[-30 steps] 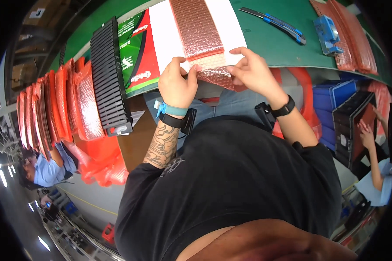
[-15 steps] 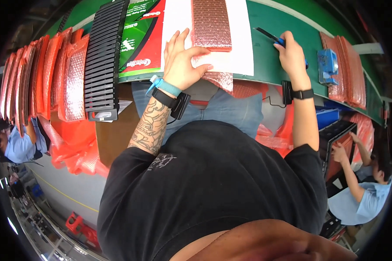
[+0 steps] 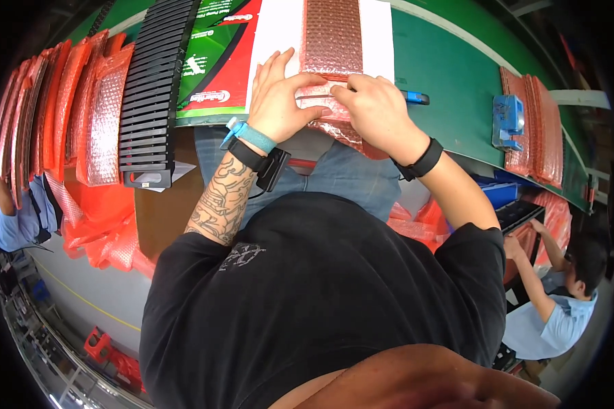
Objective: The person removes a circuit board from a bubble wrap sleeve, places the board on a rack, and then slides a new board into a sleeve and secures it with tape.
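Note:
A flat package in pinkish bubble wrap point(image 3: 331, 41) lies on a white sheet point(image 3: 378, 48) on the green bench, its loose clear end hanging over the front edge. My left hand point(image 3: 280, 102) is open, fingers spread over the sheet on the left, thumb and index finger at the near end of the wrap. My right hand point(image 3: 382, 116) is closed round a utility knife, whose blue handle point(image 3: 416, 97) sticks out on the right. The thin blade point(image 3: 314, 96) lies across the wrap near the bench edge, between my left thumb and index finger.
Left of the sheet lie a printed green and red sheet point(image 3: 211, 61) and a black slatted panel point(image 3: 153, 88). Several wrapped packages point(image 3: 109, 116) stand at far left. At right, a blue tape dispenser point(image 3: 508, 123) stands beside more wrapped packages point(image 3: 542, 129). A person point(image 3: 552, 300) works at lower right.
My right hand has moved left with the utility knife, from the bench's right side to the wrap's near end. The blade now lies across it. My left hand remains by the wrap.

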The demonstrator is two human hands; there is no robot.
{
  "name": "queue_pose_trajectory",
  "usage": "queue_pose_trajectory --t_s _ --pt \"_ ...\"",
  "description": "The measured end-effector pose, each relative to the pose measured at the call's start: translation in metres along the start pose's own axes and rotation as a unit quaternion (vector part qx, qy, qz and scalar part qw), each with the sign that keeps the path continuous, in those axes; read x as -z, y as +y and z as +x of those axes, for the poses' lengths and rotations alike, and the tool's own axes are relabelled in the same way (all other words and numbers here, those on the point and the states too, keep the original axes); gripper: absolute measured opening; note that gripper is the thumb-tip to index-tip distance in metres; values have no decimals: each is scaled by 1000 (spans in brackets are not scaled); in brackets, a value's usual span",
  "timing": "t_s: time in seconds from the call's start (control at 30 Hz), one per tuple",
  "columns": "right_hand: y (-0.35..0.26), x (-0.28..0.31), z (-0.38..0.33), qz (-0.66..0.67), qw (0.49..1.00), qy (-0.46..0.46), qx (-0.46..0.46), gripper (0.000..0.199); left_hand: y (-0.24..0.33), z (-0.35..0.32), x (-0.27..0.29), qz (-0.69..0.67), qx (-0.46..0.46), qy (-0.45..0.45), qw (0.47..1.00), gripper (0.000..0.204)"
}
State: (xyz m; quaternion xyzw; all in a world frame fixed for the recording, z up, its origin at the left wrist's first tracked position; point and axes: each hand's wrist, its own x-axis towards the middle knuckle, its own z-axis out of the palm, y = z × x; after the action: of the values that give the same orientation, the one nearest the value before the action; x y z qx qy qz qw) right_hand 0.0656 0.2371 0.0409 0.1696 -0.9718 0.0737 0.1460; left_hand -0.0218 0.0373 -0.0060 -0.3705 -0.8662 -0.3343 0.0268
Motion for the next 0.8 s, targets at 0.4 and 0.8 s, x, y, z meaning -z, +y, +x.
queue_pose_trajectory --t_s 0.4,0.8 --pt "108 50 -97 43 985 -26 -167 23 9 -12 15 23 -19 -24 999 70" --pt "151 42 -88 -22 963 138 -229 21 62 -29 45 12 -36 -13 999 47"
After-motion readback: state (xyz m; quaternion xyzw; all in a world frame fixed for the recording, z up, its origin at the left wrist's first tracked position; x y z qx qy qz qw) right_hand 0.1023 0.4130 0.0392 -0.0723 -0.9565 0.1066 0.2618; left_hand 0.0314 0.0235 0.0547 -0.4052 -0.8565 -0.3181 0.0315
